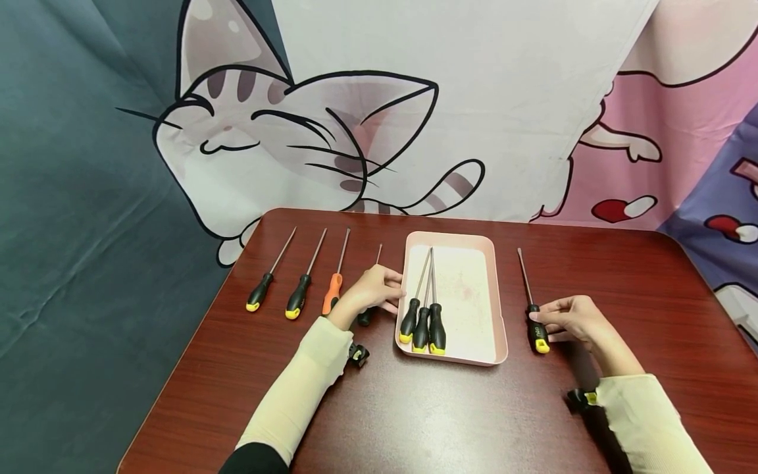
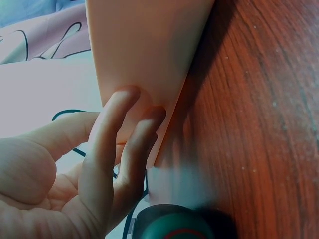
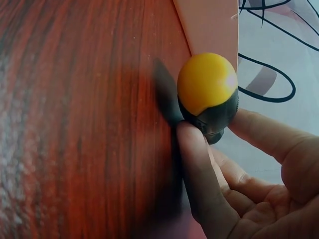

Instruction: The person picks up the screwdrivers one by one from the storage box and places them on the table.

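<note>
A pink tray holds several black screwdrivers with yellow ends, lying side by side at its left. My left hand touches the tray's left side with its fingertips; in the left wrist view, fingers rest on the outer wall. Right of the tray, my right hand pinches the black and yellow handle of a screwdriver, whose shaft points to the back of the table. The right wrist view shows its yellow end between thumb and fingers of the right hand.
On the table, left of the tray, lie two black and yellow screwdrivers, an orange one and a dark one partly behind my left hand. A cat-print cloth hangs behind the table.
</note>
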A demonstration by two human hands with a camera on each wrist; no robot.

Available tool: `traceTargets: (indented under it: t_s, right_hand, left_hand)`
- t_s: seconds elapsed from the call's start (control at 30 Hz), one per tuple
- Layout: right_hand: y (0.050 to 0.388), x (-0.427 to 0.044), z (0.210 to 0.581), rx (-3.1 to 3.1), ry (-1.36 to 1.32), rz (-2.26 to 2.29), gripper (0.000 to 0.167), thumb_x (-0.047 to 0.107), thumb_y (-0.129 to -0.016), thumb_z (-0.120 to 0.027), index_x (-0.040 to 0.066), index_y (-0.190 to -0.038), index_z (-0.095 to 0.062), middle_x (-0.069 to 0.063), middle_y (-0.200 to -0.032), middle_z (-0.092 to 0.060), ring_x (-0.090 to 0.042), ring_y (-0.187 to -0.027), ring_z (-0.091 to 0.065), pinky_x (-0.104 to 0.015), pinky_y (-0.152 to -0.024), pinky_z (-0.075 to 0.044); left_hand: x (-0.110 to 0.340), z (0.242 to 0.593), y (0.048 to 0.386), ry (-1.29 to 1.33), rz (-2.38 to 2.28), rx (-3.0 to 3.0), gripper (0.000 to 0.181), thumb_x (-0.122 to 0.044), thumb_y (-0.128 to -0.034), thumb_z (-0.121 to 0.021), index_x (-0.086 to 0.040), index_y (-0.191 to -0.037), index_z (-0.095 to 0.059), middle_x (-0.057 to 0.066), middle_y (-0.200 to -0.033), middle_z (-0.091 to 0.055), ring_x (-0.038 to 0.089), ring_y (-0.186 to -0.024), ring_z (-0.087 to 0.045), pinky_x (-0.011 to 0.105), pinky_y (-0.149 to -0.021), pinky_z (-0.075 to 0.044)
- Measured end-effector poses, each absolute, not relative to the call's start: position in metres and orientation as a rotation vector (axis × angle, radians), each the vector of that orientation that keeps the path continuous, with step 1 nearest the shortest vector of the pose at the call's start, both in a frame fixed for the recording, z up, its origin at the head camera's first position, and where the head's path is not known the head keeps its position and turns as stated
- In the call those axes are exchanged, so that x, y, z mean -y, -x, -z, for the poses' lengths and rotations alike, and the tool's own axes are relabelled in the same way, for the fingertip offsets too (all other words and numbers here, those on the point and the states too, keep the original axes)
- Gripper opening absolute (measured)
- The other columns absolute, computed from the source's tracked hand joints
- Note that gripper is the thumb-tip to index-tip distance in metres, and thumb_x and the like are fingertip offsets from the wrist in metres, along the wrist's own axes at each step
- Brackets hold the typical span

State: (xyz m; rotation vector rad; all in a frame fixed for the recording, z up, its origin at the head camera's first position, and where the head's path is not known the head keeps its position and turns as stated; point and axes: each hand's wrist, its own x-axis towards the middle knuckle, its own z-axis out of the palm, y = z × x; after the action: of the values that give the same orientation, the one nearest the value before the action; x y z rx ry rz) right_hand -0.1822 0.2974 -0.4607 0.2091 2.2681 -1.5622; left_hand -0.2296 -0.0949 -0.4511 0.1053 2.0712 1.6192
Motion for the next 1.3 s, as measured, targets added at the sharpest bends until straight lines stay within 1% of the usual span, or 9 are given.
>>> traceTargets:
  t_s: [0.13, 0.33, 0.57, 0.83, 0.97, 1.17, 1.3]
  right_hand:
    - [0.1826, -0.2972, 0.4602, -2.244, -0.227, 1.593, 0.023, 0.005, -0.087, -0.076, -0.011, -0.100, -0.067, -0.001, -0.078, -0.068, -0.013, -0.064, -0.064, -0.036, -0.062, -0.064]
    - [0.1822, -0.2975, 0.4579, -2.241, -0.216, 1.610, 0.023, 0.006, -0.088, -0.075, -0.011, -0.101, -0.066, -0.001, -0.078, -0.069, -0.014, -0.065, -0.064, -0.037, -0.062, -0.064]
    - [0.1818, -0.2992, 0.4578, -2.256, -0.195, 1.607, 0.029, 0.006, -0.089, -0.075, -0.015, -0.105, -0.065, -0.002, -0.082, -0.069, -0.015, -0.066, -0.065, -0.037, -0.063, -0.064]
    - [0.1826, -0.3016, 0.4596, -2.267, -0.161, 1.622, 0.030, 0.005, -0.089, -0.075, -0.017, -0.105, -0.063, -0.003, -0.081, -0.069, -0.015, -0.064, -0.064, -0.034, -0.062, -0.064]
    - [0.1819, -0.3034, 0.4611, -2.292, -0.146, 1.593, 0.034, 0.006, -0.090, -0.073, -0.020, -0.108, -0.062, -0.004, -0.084, -0.070, -0.015, -0.065, -0.065, -0.034, -0.063, -0.064]
    - [0.1806, -0.3053, 0.4612, -2.299, -0.138, 1.597, 0.033, 0.005, -0.091, -0.072, -0.020, -0.109, -0.061, -0.004, -0.083, -0.070, -0.014, -0.066, -0.066, -0.033, -0.064, -0.064]
    - [0.1796, -0.3054, 0.4588, -2.311, -0.142, 1.589, 0.035, 0.007, -0.090, -0.073, -0.019, -0.109, -0.061, -0.003, -0.082, -0.070, -0.015, -0.067, -0.067, -0.033, -0.065, -0.064]
  left_hand:
    - [0.0946, 0.4530, 0.2303, -0.108, -1.622, -2.074, 0.048, 0.007, -0.0935, -0.063, 0.012, -0.139, -0.049, 0.028, -0.117, -0.063, 0.031, -0.088, -0.071, 0.037, -0.067, -0.064]
    - [0.0942, 0.4526, 0.2309, -0.109, -1.622, -2.082, 0.049, 0.006, -0.0934, -0.064, 0.011, -0.139, -0.049, 0.029, -0.119, -0.063, 0.033, -0.090, -0.071, 0.037, -0.068, -0.064]
    - [0.0937, 0.4520, 0.2315, -0.115, -1.616, -2.086, 0.048, 0.006, -0.0936, -0.064, 0.011, -0.140, -0.049, 0.028, -0.119, -0.063, 0.033, -0.089, -0.071, 0.037, -0.068, -0.064]
    - [0.0938, 0.4513, 0.2317, -0.108, -1.617, -2.091, 0.048, 0.006, -0.0939, -0.064, 0.011, -0.140, -0.049, 0.028, -0.118, -0.064, 0.030, -0.087, -0.072, 0.036, -0.067, -0.064]
    - [0.0940, 0.4521, 0.2306, -0.102, -1.623, -2.076, 0.048, 0.006, -0.0941, -0.063, 0.011, -0.140, -0.049, 0.028, -0.118, -0.064, 0.030, -0.088, -0.071, 0.036, -0.068, -0.064]
    - [0.0945, 0.4549, 0.2303, -0.117, -1.647, -2.067, 0.047, 0.007, -0.0939, -0.062, 0.013, -0.138, -0.049, 0.029, -0.117, -0.063, 0.031, -0.091, -0.071, 0.037, -0.068, -0.064]
    - [0.0949, 0.4563, 0.2303, -0.122, -1.648, -2.069, 0.046, 0.007, -0.0937, -0.062, 0.013, -0.138, -0.049, 0.029, -0.116, -0.064, 0.032, -0.090, -0.071, 0.037, -0.068, -0.064]
